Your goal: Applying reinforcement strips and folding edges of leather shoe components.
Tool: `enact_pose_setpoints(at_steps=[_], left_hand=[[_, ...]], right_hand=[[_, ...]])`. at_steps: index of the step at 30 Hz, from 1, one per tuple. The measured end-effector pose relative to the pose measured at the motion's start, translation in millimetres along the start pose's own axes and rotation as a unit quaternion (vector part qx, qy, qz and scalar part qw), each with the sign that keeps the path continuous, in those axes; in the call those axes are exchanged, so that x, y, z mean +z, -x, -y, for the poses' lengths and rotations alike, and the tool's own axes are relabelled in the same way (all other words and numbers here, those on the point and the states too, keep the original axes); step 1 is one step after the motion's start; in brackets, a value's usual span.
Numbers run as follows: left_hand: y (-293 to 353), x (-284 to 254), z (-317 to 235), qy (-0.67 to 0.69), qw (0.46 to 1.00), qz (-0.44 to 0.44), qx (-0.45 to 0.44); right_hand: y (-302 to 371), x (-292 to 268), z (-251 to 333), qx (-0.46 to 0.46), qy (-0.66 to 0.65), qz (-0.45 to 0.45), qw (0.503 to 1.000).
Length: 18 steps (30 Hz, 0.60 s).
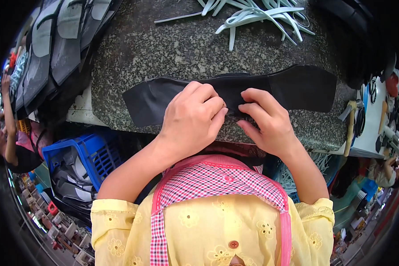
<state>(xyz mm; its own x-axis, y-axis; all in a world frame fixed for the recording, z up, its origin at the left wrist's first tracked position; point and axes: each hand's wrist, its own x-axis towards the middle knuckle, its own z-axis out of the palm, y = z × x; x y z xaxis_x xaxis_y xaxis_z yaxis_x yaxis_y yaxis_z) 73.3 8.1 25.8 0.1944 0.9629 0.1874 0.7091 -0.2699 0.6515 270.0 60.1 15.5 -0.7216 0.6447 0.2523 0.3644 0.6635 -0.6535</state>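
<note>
A long black piece that looks like leather, perhaps a shoe upper (303, 86), lies across the speckled stone worktop (164, 53) in front of me. Its two ends flare wider than its middle. Over its left-centre part my left hand (188, 117) is closed, thumb and fingertips pinching near the lower edge. Just right of the middle, my right hand (268, 122) has bent fingers with a gap between them and the thumb. Its fingertips reach the black piece without gripping it. Whatever lies beneath my left fingers is hidden.
Pale blue-white strips (261, 17) lie heaped at the far side. Stacked black and grey pieces (64, 40) stand at left, above a blue crate (91, 150) of similar pieces. A hammer with a wooden handle (351, 128) is at the right edge. Other people work on both sides.
</note>
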Motion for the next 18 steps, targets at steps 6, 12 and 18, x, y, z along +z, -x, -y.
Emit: enact_pose_setpoints(at_steps=[6, 12, 18], left_hand=[[1, 3, 0, -0.034, 0.998, -0.008, -0.044], [5, 2, 7, -0.085, 0.993, -0.003, 0.082], [18, 3, 17, -0.042, 0.992, -0.012, 0.114]], right_hand=[[-2, 7, -5, -0.094, 0.051, -0.007, 0.994], [-6, 15, 1, -0.058, 0.09, -0.045, 0.993], [-9, 19, 2, -0.076, 0.121, -0.026, 0.989]])
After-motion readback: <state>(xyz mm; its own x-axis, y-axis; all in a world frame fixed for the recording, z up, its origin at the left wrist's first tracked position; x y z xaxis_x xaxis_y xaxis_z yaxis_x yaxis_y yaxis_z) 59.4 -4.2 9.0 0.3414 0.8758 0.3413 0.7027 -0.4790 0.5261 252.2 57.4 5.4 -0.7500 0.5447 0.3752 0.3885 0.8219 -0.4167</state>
